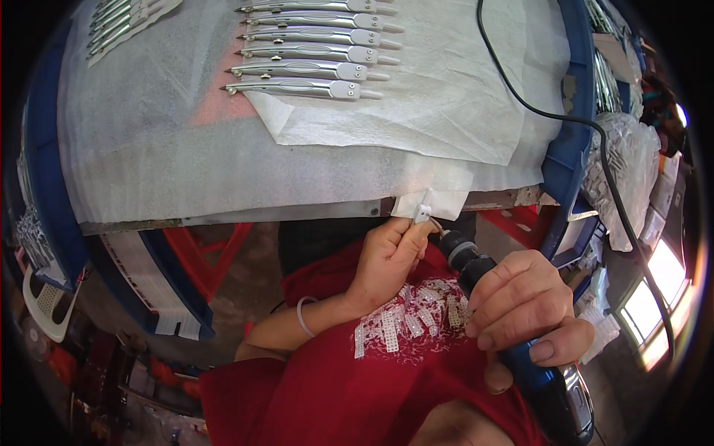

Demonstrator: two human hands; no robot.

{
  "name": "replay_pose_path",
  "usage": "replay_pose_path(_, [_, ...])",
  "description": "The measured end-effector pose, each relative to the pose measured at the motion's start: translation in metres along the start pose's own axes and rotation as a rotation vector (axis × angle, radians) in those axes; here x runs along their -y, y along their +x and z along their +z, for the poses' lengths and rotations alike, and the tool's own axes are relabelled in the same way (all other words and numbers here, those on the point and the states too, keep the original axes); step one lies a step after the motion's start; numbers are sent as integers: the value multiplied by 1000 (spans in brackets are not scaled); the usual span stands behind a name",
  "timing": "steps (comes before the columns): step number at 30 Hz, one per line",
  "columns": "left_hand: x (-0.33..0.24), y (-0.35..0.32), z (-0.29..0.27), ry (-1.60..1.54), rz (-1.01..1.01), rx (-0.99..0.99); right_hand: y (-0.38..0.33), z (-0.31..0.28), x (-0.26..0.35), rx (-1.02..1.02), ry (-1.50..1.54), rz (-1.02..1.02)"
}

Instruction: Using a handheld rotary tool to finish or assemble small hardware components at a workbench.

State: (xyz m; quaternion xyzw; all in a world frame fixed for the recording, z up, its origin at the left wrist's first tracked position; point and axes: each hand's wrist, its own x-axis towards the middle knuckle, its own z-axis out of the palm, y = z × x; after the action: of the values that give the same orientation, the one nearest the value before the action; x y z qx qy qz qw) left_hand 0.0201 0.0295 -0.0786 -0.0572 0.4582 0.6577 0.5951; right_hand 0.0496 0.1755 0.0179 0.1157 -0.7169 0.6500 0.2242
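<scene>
Near the table's front edge, my left hand pinches a silver drawing compass. Only its hinge end shows, lying over a white pad; the fingers hide the rest. My right hand is wrapped round a blue and black electric screwdriver. The screwdriver tilts up and to the left, its thin bit reaching the fingertips of my left hand beside the compass. Whether the bit touches a screw, I cannot tell. Several finished-looking silver compasses lie in a row on white sheeting further back.
More compasses lie at the far left. A black cord crosses the table's right side. Blue trays flank the worktop. Red stool parts show beneath. A clear plastic bag sits at right.
</scene>
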Motion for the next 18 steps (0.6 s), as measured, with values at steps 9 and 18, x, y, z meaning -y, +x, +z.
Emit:
replay_pose_path(9, [-2,0,0,27,-7,-4,-1,-1,-4,9,3,-12])
replay_pose_path(18, [-1,1,0,46,-9,-22,3,12,-8,-138,125,-12])
